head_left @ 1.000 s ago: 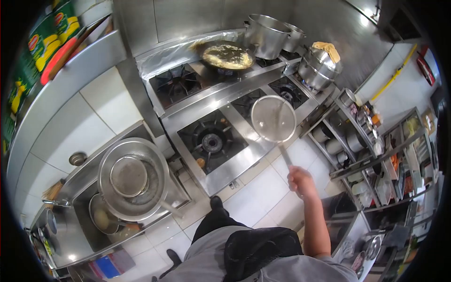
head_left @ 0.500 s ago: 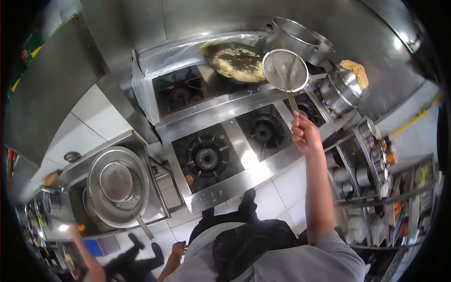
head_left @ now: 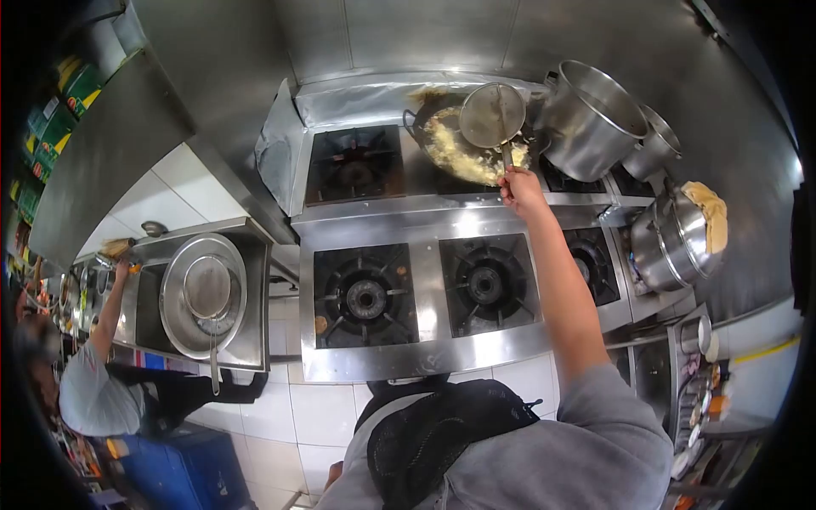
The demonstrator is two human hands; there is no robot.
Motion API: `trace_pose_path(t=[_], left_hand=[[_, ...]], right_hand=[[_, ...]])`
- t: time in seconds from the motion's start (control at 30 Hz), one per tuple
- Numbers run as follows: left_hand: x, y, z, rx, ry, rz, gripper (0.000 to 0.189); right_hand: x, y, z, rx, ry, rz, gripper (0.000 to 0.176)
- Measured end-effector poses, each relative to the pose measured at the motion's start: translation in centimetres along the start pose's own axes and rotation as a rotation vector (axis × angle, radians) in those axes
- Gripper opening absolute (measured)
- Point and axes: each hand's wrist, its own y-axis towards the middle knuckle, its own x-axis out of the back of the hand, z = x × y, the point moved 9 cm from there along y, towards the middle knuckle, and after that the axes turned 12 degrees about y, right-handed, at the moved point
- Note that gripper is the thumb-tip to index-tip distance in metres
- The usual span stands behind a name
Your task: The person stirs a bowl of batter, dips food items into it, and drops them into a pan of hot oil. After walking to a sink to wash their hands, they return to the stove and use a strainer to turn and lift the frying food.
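Note:
My right hand (head_left: 520,189) is closed around the handle of a round mesh strainer (head_left: 489,115), arm stretched out over the stove. The strainer's bowl hangs over a dark wok (head_left: 439,109) on a back burner and overlaps its right part in this view. Pale yellow pieces of food (head_left: 446,146) float in the wok in what looks like oil. Low beside my body, only a bit of my left hand (head_left: 334,474) shows; its fingers are hidden behind my torso.
Front burners (head_left: 366,299) lie between me and the wok. A tall steel pot (head_left: 591,127) stands right of it, and a lidded pot (head_left: 671,238) with a cloth further right. At left, a sink holds a large basin (head_left: 173,314) with another strainer (head_left: 207,287); a co-worker (head_left: 102,391) reaches near it.
My right hand has moved forward and left, bringing the strainer from beside the wok to over it. My view has turned and shifted. The co-worker's body has come further into view.

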Motion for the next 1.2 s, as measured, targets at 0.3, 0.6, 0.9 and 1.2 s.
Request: trace_pose_path(t=[0.3, 0.6, 0.9, 1.2], left_hand=[[0.6, 1.4, -3.2, 0.174, -0.198, 0.057, 0.035], [5.9, 0.5, -3.7, 0.630, -1.069, 0.150, 0.034], [7.3, 0.3, -3.0, 0.665, -1.048, 0.180, 0.035], [6.7, 2.5, -1.3, 0.525, -1.013, 0.161, 0.037]], right_hand=[[-1.3, 2.3, -3.0, -0.101, -0.080, -0.005, 0.024], [-3.0, 1.4, -3.4, -0.225, 0.164, 0.058, 0.011], [-2.3, 1.1, -1.3, -0.240, 0.402, 0.036, 0.013], [-0.1, 0.4, 2.4, 0.024, -0.016, -0.092, 0.011]])
